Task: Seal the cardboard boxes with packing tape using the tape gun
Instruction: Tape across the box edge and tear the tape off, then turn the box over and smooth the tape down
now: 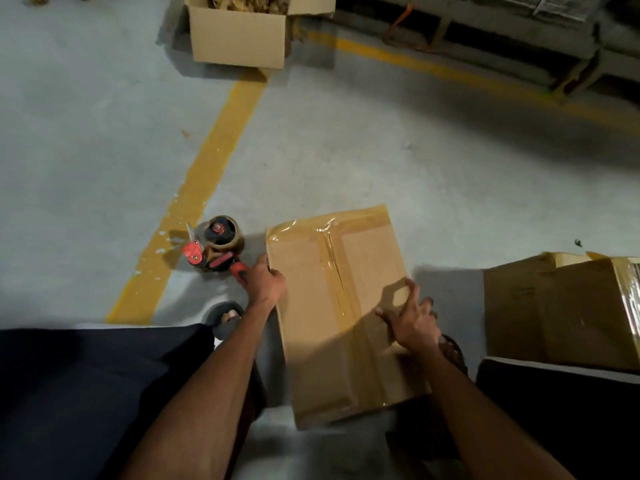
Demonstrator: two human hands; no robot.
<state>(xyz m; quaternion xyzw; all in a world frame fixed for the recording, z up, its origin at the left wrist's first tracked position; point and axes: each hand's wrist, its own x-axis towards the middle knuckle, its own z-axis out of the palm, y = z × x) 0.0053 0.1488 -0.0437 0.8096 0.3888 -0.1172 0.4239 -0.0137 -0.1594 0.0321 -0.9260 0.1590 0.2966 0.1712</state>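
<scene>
Red handle in its curled fingers, the left hand [265,282] grips the tape gun [216,245] on the floor just left of the cardboard box [341,313]. Right hand [412,322] hovers over the taped seam, fingers spread. Lifted carelessly, the gun's loose tape could fold onto itself.

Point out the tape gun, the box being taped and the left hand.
tape gun [215,244], head view, on the tape roll.
box being taped [304,327], head view, on its top flap.
left hand [265,282], head view, back of hand.
</scene>
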